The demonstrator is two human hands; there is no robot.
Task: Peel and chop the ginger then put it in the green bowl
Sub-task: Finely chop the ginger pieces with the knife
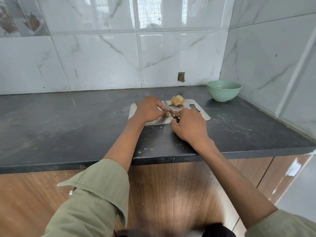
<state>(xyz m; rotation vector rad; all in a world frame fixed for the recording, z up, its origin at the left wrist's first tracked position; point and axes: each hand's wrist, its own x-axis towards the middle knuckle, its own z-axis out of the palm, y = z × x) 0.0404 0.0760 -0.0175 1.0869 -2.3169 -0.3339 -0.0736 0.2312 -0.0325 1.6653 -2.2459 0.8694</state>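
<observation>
right hand (189,124) grips the knife (168,108); left hand (148,109) pinches a ginger piece (169,114) on the steel board (196,115).

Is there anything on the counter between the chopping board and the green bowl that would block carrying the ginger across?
Nothing visible does. The stretch of dark counter between the metal chopping board and the green bowl is bare. The bigger ginger piece lies on the board's far edge, short of the bowl.

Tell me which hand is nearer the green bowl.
Right. The right hand grips the knife on the cutting board, below-left of the green bowl; the left hand lies farther left.
</observation>
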